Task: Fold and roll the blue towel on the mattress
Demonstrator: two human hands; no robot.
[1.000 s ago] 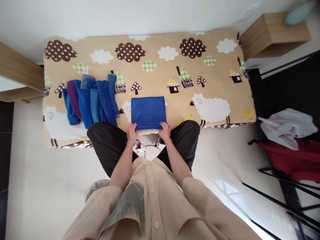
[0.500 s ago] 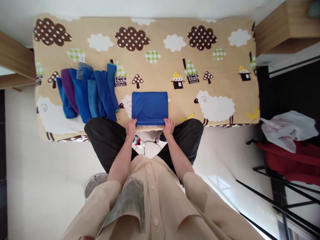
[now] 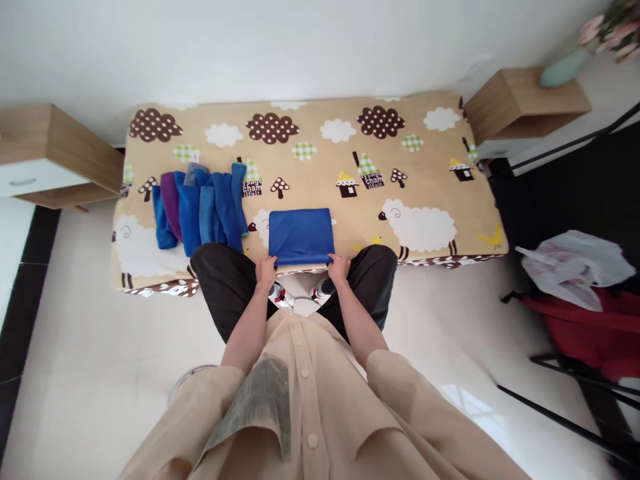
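Your left hand (image 3: 265, 270) and right hand (image 3: 339, 267) pinch the near corners of the folded blue cloth (image 3: 301, 235) at the table's (image 3: 430, 170) near edge, mid-way along; it looks soft, light, floppy, so grip corners, not middle.

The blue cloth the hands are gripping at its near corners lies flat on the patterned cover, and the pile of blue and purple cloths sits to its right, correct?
Not quite. In the head view the pile of blue and purple cloths sits left of the blue cloth, not right. The rest holds: left hand and right hand grip its near corners on the patterned cover.
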